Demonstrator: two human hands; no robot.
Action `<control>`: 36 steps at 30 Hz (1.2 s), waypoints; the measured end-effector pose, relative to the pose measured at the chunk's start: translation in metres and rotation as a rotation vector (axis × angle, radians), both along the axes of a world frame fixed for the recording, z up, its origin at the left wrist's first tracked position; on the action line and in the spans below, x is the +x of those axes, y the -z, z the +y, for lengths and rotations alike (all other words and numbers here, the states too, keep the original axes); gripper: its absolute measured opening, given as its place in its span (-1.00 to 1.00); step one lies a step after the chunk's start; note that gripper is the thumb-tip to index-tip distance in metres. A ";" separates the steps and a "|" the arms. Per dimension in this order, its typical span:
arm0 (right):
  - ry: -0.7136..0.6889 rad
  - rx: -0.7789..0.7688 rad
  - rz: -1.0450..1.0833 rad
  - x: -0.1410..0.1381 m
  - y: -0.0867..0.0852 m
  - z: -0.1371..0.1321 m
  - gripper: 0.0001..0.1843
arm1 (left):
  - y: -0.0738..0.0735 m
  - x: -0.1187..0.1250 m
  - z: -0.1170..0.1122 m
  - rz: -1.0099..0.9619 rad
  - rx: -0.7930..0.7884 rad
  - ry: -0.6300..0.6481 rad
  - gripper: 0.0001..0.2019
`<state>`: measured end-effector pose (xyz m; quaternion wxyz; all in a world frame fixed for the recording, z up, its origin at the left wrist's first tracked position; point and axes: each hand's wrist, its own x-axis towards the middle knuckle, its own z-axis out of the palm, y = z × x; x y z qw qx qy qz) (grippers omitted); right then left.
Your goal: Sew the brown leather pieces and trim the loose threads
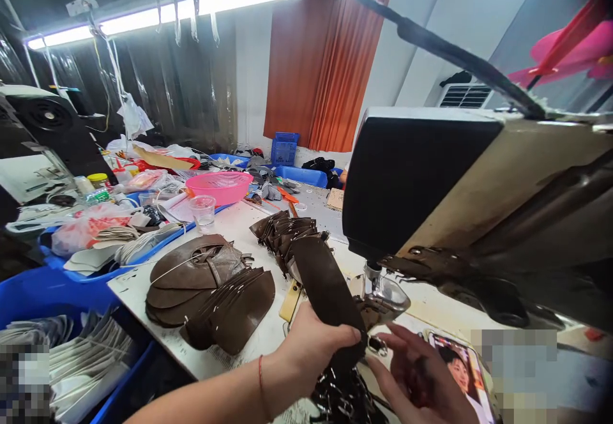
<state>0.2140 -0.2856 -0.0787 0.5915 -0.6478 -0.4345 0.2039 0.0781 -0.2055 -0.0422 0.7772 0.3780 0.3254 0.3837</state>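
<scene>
My left hand point(318, 341) grips a dark brown leather piece point(325, 277), thumb pressed on its face near the lower end. A small metal buckle point(377, 346) is at that end, and my right hand point(421, 373) has it between thumb and forefinger. Just beyond stands the sewing machine point(421, 175), its presser foot area point(378, 296) close to the leather. Behind the held piece lies a bunched row of brown leather pieces point(287, 232). More brown leather pieces point(191, 283) are stacked at the left of the table. Dark pieces with metal buckles point(342, 395) lie below my hands.
A phone point(462, 373) with a lit screen lies right of my right hand. Blue bins point(29, 290) with pale cut pieces stand at the left. A pink basket point(220, 184) and a clear plastic cup point(204, 210) stand farther back. A second machine point(43, 124) is at far left.
</scene>
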 end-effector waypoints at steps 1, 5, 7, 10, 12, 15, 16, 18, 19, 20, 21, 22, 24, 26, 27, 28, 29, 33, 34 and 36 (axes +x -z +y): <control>-0.084 0.055 -0.271 0.010 -0.005 0.004 -0.71 | -0.003 0.003 0.006 0.007 0.009 0.003 -0.64; -0.110 0.281 -0.991 0.043 -0.015 0.025 -0.53 | -0.011 0.021 0.031 0.125 0.002 -0.013 -0.69; -0.051 0.281 -1.053 0.050 -0.015 0.035 -0.52 | -0.014 0.031 0.041 0.152 0.019 -0.021 -0.71; -0.043 0.263 -1.055 0.058 -0.011 0.043 -0.46 | -0.018 0.042 0.049 0.108 0.088 -0.016 -0.73; -0.039 0.273 -1.046 0.064 -0.006 0.045 -0.44 | -0.020 0.047 0.052 0.051 0.152 0.006 -0.78; -0.054 0.314 -1.029 0.073 -0.001 0.046 -0.51 | -0.022 0.049 0.053 -0.016 0.202 0.045 -0.84; -0.076 0.334 -1.029 0.075 -0.001 0.046 -0.53 | -0.021 0.049 0.053 -0.028 0.202 0.040 -0.84; -0.112 0.377 -1.019 0.077 -0.002 0.048 -0.55 | -0.020 0.049 0.052 -0.039 0.189 0.015 -0.85; -0.111 0.395 -1.014 0.077 -0.003 0.048 -0.56 | -0.019 0.050 0.052 -0.046 0.183 0.007 -0.85; -0.105 0.402 -1.012 0.077 -0.004 0.049 -0.58 | -0.018 0.050 0.052 -0.054 0.179 0.006 -0.85; -0.093 0.404 -1.014 0.076 -0.005 0.050 -0.60 | -0.017 0.050 0.052 -0.061 0.174 0.012 -0.84; -0.080 0.402 -1.022 0.076 -0.006 0.051 -0.63 | -0.017 0.050 0.052 -0.065 0.168 0.021 -0.83; -0.081 0.397 -1.055 0.077 -0.006 0.051 -0.67 | -0.016 0.050 0.052 -0.067 0.158 0.030 -0.80; -0.103 0.395 -1.073 0.079 -0.005 0.051 -0.67 | -0.017 0.050 0.053 -0.061 0.154 0.029 -0.78; -0.103 0.390 -1.066 0.079 -0.004 0.051 -0.68 | -0.017 0.050 0.053 -0.060 0.156 0.033 -0.77; -0.101 0.377 -1.053 0.079 -0.004 0.050 -0.68 | -0.017 0.051 0.053 -0.065 0.159 0.041 -0.76; -0.099 0.367 -1.037 0.078 -0.004 0.050 -0.70 | -0.017 0.051 0.054 -0.073 0.160 0.050 -0.74; -0.118 0.372 -0.996 0.073 -0.008 0.050 -0.75 | -0.014 0.052 0.054 -0.068 0.137 0.042 -0.69; -0.128 0.379 -0.997 0.072 -0.010 0.050 -0.75 | -0.013 0.052 0.054 -0.059 0.130 0.035 -0.70; -0.144 0.402 -0.991 0.071 -0.013 0.051 -0.76 | -0.012 0.051 0.055 -0.046 0.126 0.032 -0.72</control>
